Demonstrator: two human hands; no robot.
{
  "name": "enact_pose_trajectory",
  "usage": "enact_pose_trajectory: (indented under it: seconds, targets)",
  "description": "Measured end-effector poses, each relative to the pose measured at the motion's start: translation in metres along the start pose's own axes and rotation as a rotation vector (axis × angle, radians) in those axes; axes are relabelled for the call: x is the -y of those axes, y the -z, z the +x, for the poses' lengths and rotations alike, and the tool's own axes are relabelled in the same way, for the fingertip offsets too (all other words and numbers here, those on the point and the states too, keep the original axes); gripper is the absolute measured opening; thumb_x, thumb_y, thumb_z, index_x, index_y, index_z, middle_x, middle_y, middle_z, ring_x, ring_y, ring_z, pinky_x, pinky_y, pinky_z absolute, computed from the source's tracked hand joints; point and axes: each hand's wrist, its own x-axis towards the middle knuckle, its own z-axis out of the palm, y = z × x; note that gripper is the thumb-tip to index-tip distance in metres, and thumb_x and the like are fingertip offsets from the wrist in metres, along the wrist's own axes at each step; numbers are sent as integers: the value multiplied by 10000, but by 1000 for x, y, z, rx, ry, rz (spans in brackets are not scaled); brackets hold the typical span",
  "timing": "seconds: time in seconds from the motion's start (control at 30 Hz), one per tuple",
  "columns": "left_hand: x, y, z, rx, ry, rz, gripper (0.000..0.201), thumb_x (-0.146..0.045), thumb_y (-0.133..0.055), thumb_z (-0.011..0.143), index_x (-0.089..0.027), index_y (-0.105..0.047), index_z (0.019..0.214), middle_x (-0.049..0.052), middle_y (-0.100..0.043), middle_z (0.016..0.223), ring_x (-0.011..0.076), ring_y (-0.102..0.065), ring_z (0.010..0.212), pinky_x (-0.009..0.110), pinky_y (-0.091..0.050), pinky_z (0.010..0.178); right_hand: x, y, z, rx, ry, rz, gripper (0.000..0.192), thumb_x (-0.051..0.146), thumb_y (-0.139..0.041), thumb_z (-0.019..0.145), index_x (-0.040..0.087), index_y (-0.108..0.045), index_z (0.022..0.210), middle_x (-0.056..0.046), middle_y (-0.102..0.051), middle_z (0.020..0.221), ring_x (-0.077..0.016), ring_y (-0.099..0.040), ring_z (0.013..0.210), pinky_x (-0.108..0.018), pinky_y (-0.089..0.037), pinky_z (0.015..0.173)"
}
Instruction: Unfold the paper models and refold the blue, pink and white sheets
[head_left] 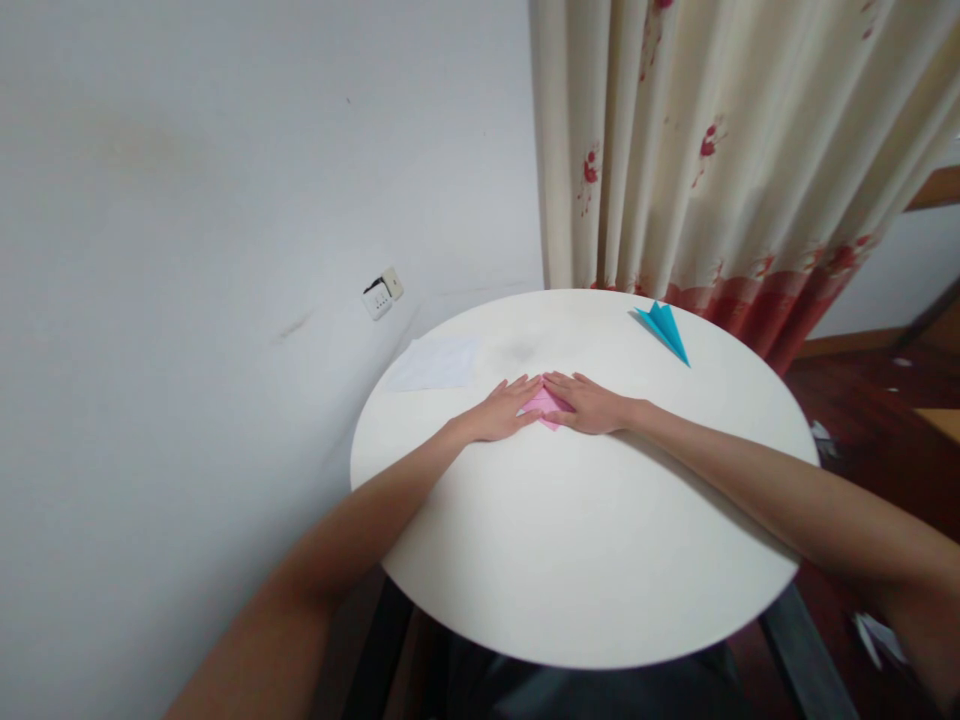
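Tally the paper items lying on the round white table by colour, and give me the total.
Pink: 1, the pink paper between the left hand and right hand
Blue: 1, the paper airplane
White: 1, the flat sheet
Total: 3

The left hand (501,412) and right hand (591,406) hide the sides of the pink paper (546,402). Beyond the right edge of the table (592,550), white objects (823,434) on the floor (866,400) blur past recognition.
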Motion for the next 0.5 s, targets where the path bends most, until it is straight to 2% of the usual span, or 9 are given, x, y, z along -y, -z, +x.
enact_pose_trajectory:
  seconds: [0.2, 0.5]
  targets:
    - [1, 2, 0, 57, 8, 37, 759, -633, -219, 1030, -214, -53, 1640, 69, -27, 1703, 241, 9, 1580, 468, -12, 1265, 2, 1, 0, 7, -2, -10, 850, 680, -352, 989, 141, -211, 1632, -211, -226, 1656, -360, -221, 1531, -607, -195, 1217]
    - [1, 0, -2, 78, 37, 67, 749, -633, -195, 1031, -238, -12, 1640, 58, 10, 1704, 255, 35, 1578, 507, -24, 1260, 1, 3, 1, 31, -7, -17, 857, 642, -363, 995, 71, -222, 1618, -234, -214, 1652, -358, -197, 1537, -607, -188, 1220]
